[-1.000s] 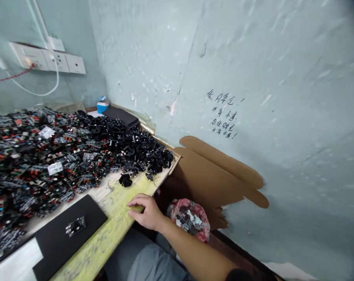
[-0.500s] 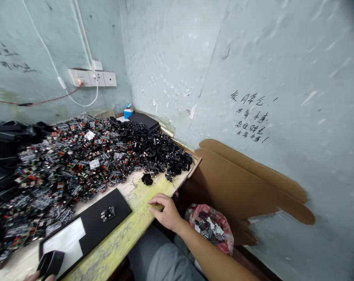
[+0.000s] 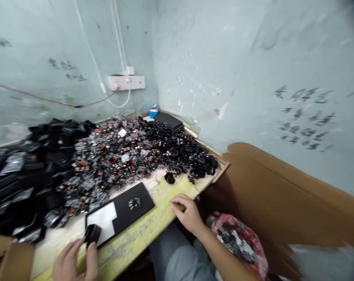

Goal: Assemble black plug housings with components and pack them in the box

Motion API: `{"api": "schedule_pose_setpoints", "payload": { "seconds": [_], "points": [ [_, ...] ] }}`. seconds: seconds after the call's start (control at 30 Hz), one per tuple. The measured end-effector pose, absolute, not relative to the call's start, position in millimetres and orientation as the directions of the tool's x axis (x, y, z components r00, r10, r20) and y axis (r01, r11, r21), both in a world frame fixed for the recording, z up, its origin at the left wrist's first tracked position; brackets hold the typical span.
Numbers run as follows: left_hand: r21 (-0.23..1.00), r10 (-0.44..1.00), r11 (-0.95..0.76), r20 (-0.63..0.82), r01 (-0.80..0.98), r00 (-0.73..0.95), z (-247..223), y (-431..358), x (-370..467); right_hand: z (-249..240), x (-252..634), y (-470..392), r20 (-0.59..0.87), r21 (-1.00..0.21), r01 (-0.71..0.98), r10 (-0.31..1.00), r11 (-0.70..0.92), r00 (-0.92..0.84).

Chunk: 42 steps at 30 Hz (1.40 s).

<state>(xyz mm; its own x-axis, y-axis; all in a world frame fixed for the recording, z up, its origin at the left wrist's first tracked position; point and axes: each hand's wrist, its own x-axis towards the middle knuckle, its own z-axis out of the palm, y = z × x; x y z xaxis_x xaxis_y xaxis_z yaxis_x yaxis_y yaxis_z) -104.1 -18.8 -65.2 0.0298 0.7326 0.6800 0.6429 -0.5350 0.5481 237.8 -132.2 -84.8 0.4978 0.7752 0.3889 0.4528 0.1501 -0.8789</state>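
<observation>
Now my left grip [image 3: 68, 262] pinches the black housing [image 3: 93, 233]; I'd hold it lightly, level; my right grip [image 3: 190, 215] rests parted.

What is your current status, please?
Left hand holding hollow black casing. Right hand empty over yellow table edge. Small dark circuit board on flat black mat; mixed small parts heaped behind.

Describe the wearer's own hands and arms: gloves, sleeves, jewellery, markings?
Bare left hand and bare right hand: no gloves, rings or wristbands visible. The bare right forearm shows no sleeve up to the picture's edge; the left forearm is out of frame. No markings show on either hand, though blur could hide small ones.
</observation>
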Motion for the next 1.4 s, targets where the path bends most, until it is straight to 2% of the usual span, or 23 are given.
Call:
{"api": "schedule_pose_setpoints", "payload": {
  "seconds": [0.13,0.33,0.5,0.7,0.9,1.1,1.4],
  "points": [
    [0.463,0.707,-0.516,0.705,0.721,0.053,-60.7,-28.9,-104.7,-91.6,236.3,-136.7,0.370,-0.889,0.429,0.803,0.160,0.468],
    [0.449,0.721,-0.507,0.689,0.736,0.076,-67.7,-37.6,-110.2,-94.9,236.6,-128.3,0.363,-0.871,0.470,0.834,0.144,0.416],
    [0.431,0.723,-0.507,0.685,0.746,0.095,-68.1,-41.1,-110.6,-81.7,221.2,-104.8,0.435,-0.825,0.512,0.848,0.241,0.302],
    [0.433,0.733,-0.501,0.673,0.749,0.101,-70.6,-45.2,-111.4,-78.0,188.0,-75.9,0.470,-0.791,0.523,0.862,0.317,0.190],
    [0.433,0.745,-0.495,0.658,0.753,0.110,-72.6,-47.4,-111.5,-86.2,174.2,-70.0,0.472,-0.720,0.627,0.872,0.298,0.129],
    [0.434,0.754,-0.471,0.650,0.768,0.095,-76.0,-50.6,-112.6,-88.5,174.6,-70.8,0.453,-0.691,0.658,0.889,0.299,0.071],
    [0.438,0.761,-0.460,0.643,0.773,0.088,-73.2,-57.4,-107.6,-98.8,176.7,-71.9,0.465,-0.681,0.665,0.883,0.307,0.069]
  ]
}}
